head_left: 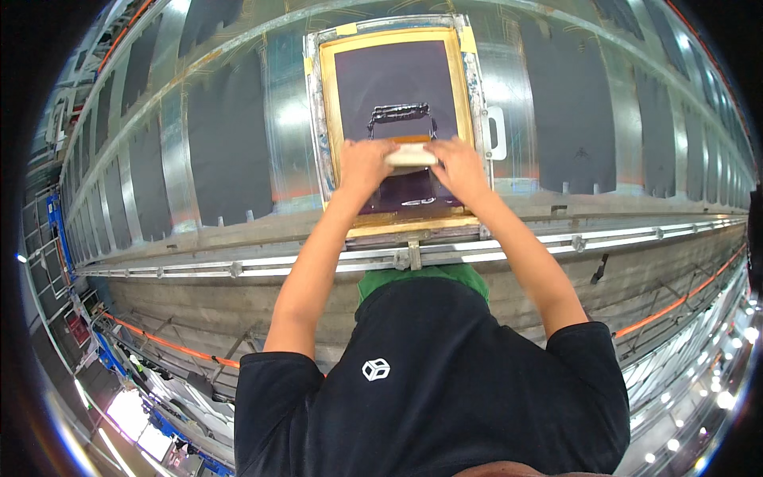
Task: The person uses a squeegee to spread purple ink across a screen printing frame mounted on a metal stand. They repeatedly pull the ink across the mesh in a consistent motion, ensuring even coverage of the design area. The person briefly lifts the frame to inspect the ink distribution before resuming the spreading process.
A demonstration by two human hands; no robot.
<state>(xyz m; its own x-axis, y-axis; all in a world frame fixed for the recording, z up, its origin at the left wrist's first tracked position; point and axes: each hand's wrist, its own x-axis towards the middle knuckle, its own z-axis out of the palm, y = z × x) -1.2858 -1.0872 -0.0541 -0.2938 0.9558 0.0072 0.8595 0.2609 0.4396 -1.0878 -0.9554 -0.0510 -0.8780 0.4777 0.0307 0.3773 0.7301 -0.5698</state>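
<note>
A squeegee with a pale handle and an orange-brown strip along its far side lies across a printing screen. My left hand is closed on its left end, and my right hand grips the right end. Under it stretches the screen's dark mesh, bordered with yellow tape inside a stained metal frame. Just beyond the squeegee, a ridge of glossy black ink runs crosswise, with thin trails down both sides. Nearer me, the mesh shows a shiny dark patch and small pale marks. The squeegee's lower edge is hidden.
Dark grey fabric panels lie spaced along the long metal table, with another panel to the right. A white loop handle sits at the screen frame's right side. Along the table's near edge runs a metal rail, between my body and the screen.
</note>
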